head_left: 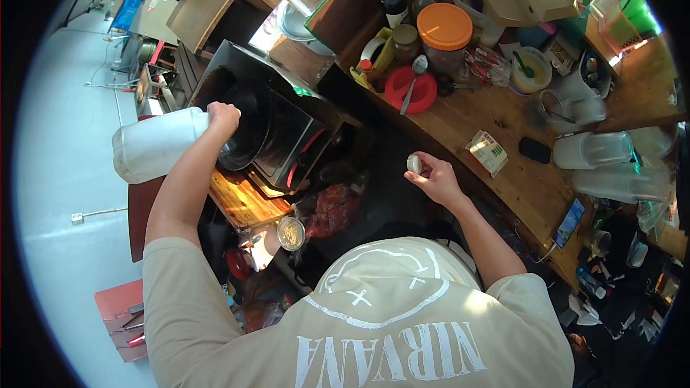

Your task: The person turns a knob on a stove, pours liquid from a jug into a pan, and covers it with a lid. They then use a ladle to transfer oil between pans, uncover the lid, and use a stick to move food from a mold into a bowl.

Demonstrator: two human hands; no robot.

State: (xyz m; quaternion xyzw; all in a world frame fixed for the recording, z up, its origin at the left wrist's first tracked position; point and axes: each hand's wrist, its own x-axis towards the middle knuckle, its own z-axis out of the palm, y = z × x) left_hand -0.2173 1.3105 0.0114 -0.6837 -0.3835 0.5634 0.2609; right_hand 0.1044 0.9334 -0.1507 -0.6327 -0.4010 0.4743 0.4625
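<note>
My left hand [224,121] is closed round the handle end of a large white jug [159,145], which lies tilted on its side in the air. The jug's mouth is hidden by the hand, above a dark pan [248,126] on the stove [287,140]. Whether anything flows from it cannot be made out. On the other side, my right hand [435,178] pinches a small white cap [414,164] between thumb and fingers, over the dark gap beside the wooden counter [460,126].
On the counter are an orange-lidded jar [444,27], a spoon on a red lid [411,91], a small carton [487,153], plastic cups [593,149] and a phone [569,223]. A small bowl [291,233] stands near the wooden board [248,201] below the stove.
</note>
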